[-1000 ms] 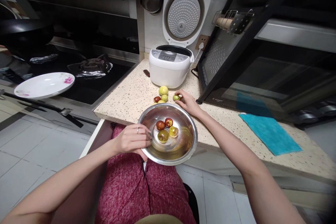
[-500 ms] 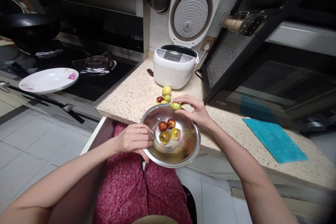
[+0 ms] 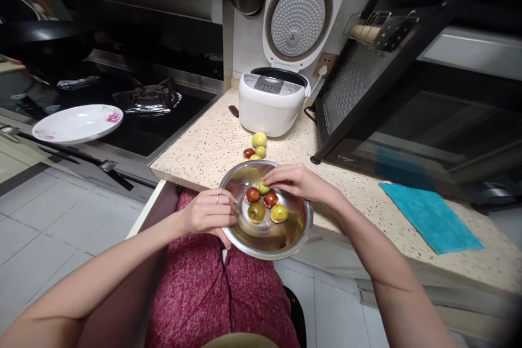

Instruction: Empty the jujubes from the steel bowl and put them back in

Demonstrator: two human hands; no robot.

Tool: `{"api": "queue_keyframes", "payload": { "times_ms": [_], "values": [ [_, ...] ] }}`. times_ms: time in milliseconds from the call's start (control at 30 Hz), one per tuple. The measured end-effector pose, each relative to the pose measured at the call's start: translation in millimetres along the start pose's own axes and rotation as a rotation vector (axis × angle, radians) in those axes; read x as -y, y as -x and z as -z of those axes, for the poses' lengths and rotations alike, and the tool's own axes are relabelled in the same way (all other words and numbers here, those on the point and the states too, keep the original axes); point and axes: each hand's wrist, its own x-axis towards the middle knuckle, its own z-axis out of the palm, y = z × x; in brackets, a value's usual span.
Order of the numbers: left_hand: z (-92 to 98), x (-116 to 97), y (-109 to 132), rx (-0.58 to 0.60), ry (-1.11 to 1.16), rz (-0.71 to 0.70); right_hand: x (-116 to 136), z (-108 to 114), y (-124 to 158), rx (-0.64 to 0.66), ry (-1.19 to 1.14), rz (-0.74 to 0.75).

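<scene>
My left hand (image 3: 212,213) grips the left rim of a shiny metal bowl (image 3: 281,244), fingers over the edge and thumb below. Inside the bowl my right hand (image 3: 291,180) has its fingertips on a green jujube (image 3: 263,187) near the far wall. Close to it in the bowl lie two red-brown jujubes, one on the left (image 3: 253,195) and one on the right (image 3: 271,199). Nearer to me are an olive-brown jujube (image 3: 256,212) and a yellow-green one (image 3: 279,213). Just beyond the rim, more jujubes (image 3: 259,140), green and red, rest on the counter.
A white rice cooker (image 3: 271,106) stands behind the fruit, lid raised. The speckled counter (image 3: 196,147) also bears a black oven (image 3: 408,119) and a teal cloth (image 3: 432,217) at right. A flowered white plate (image 3: 77,124) and a black wok (image 3: 44,46) are at the stove.
My right hand has lowered the green jujube from above the far rim into the bowl. The jujubes in the bowl have shifted a little. My left hand keeps its grip.
</scene>
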Motion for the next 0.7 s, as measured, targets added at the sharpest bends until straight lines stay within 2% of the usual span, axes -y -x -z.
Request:
{"api": "queue_keyframes", "payload": {
  "times_ms": [133,200,367,467,567,700],
  "values": [
    [0.5,-1,0,0.009,0.026,0.012,3,1,-1,0.002,-0.033,-0.011],
    [0.3,-2,-1,0.010,0.038,0.025,5,1,-2,-0.057,-0.069,-0.006],
    [-1.3,-8,-2,0.007,0.046,0.046,-1,3,-2,-0.431,-0.018,-0.081],
    [-2.6,-12,-3,0.003,0.060,0.026,-13,4,-2,-0.595,0.057,-0.172],
    [-3.8,-16,-4,0.007,0.092,0.002,-27,3,-1,-0.626,0.104,-0.210],
    [-6.0,-23,-6,0.009,0.110,-0.006,-42,-5,1,-0.559,0.116,-0.231]
  ]
}}
